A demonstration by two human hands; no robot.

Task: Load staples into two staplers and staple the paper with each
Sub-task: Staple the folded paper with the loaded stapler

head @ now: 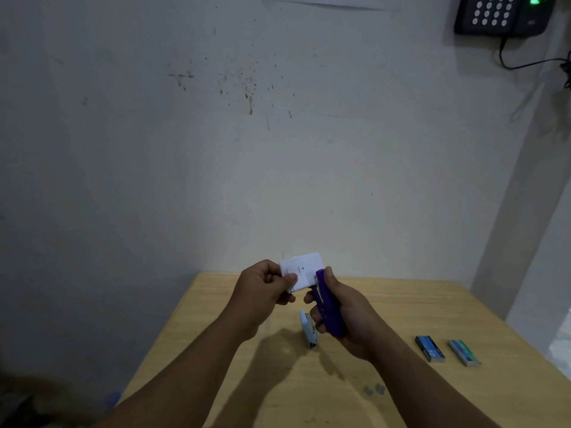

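My left hand (265, 288) pinches a small folded white paper (304, 268) by its left edge, held up above the table. My right hand (346, 316) is wrapped around a purple stapler (329, 304), whose nose sits over the paper's right edge. A light blue stapler (308, 330) lies on the wooden table (432, 307) just below my hands. Two staple boxes rest at the right: a dark blue one (430, 349) and a green one (464, 352). Two small staple strips (374, 389) lie near my right forearm.
The table stands against a stained white wall (247, 149). A black keypad device (500, 13) with a cable hangs at the upper right. The table's left edge runs diagonally by my left forearm.
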